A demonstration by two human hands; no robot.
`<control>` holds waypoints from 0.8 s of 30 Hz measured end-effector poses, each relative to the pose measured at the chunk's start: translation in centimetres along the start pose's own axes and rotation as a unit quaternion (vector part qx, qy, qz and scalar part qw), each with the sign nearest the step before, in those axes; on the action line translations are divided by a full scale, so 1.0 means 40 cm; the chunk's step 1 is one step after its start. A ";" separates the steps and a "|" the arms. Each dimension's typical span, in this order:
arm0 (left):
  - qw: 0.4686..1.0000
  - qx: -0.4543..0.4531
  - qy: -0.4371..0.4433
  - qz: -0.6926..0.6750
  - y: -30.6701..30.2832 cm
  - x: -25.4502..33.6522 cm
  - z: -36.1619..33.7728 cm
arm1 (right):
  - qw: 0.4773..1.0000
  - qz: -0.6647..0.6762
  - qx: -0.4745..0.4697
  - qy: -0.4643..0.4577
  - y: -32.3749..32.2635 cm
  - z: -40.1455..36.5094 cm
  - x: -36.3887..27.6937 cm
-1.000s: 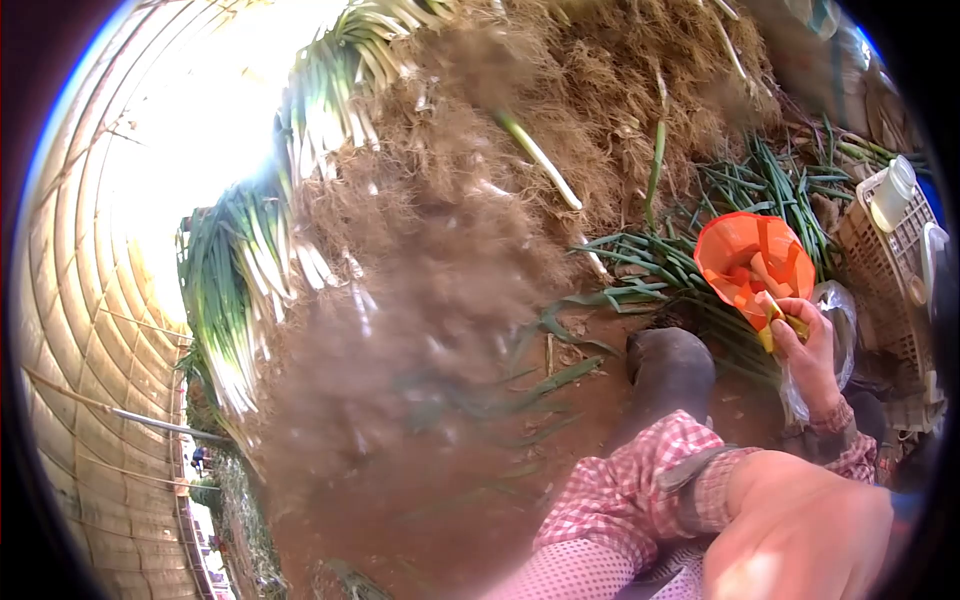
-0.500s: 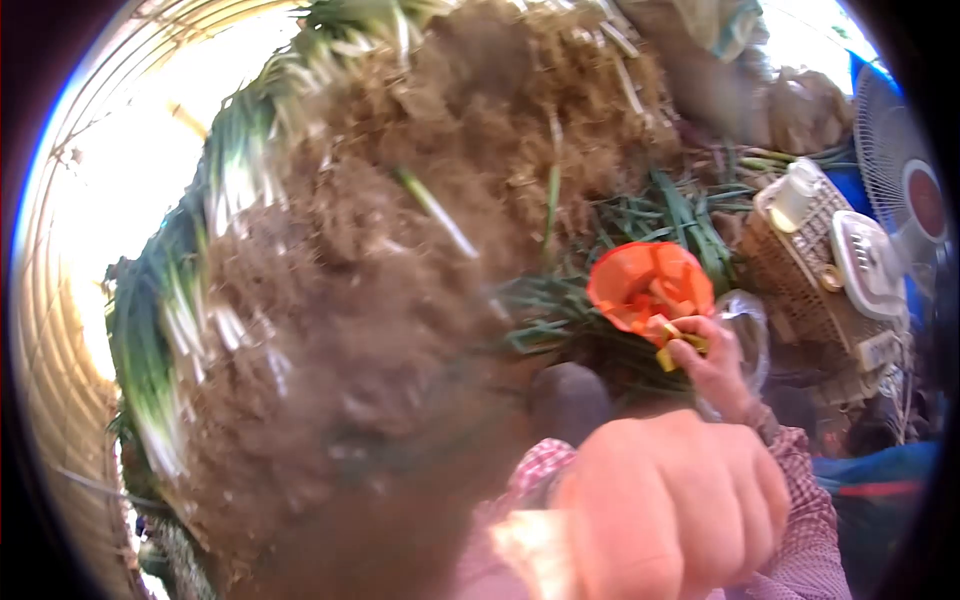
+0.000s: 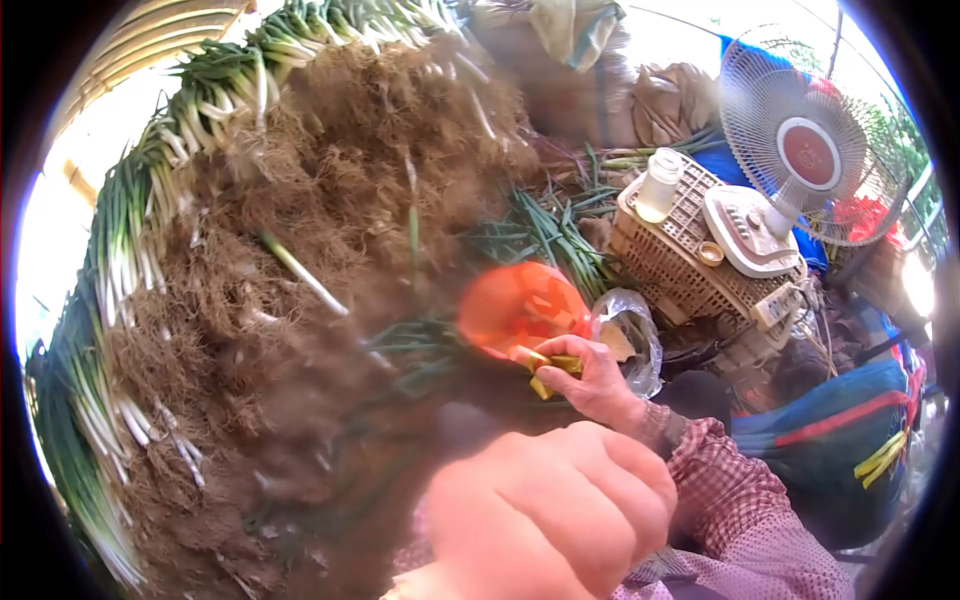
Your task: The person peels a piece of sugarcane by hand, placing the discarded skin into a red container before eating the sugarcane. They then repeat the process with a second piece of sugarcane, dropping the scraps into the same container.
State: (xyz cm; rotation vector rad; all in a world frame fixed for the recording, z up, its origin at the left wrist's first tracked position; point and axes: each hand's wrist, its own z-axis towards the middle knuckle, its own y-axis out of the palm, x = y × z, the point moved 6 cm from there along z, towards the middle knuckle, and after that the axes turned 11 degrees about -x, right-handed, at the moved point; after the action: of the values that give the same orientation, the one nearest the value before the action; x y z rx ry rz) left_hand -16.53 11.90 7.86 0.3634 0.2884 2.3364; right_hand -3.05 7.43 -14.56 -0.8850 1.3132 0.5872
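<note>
Very near the camera, my left hand (image 3: 550, 505) is a closed fist with its knuckles up; whatever its fingers hold, if anything, is hidden. Beyond it my right hand (image 3: 600, 385) pinches some folded yellow strips (image 3: 555, 372). An orange-red, bowl-shaped plastic thing (image 3: 525, 308) lies right by the right fingertips, its mouth partly visible. A clear plastic bag (image 3: 632, 335) with something tan inside sits just behind that hand. One loose green onion (image 3: 305, 273) rests on the mass of brown roots (image 3: 330, 170) to the left.
Green onions (image 3: 120, 240) are piled along the left and back. Loose green leaves (image 3: 560, 235) lie near a plastic crate (image 3: 650, 250), which carries a jar (image 3: 661, 185) and an electric fan (image 3: 805, 155). Sacks (image 3: 675, 100) stand behind. A blue-green bag (image 3: 830, 430) is at right.
The view has swung right, so everything shifts left and more of the fan and bag shows. My right hand still holds the yellow strips; my left stays a fist.
</note>
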 end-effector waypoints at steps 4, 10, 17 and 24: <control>0.999 -0.049 0.018 -0.014 -0.001 -0.010 0.006 | 0.998 -0.051 -0.013 0.036 -0.007 -0.002 -0.009; 0.996 -0.066 0.027 0.050 0.009 -0.024 -0.002 | 0.997 -0.070 0.002 0.022 -0.015 0.015 0.033; 0.998 -0.025 0.001 0.062 -0.006 -0.032 -0.011 | 0.996 -0.086 0.009 0.014 -0.023 0.022 0.058; 0.997 -0.064 -0.038 0.031 -0.019 -0.024 0.015 | 0.997 -0.074 0.013 0.017 -0.027 0.021 0.064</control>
State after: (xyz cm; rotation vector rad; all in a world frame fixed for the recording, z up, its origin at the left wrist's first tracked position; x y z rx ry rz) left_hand -15.15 11.81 8.00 0.4022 0.0908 2.3817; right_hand -1.23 7.23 -16.82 -0.9657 1.2702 0.4405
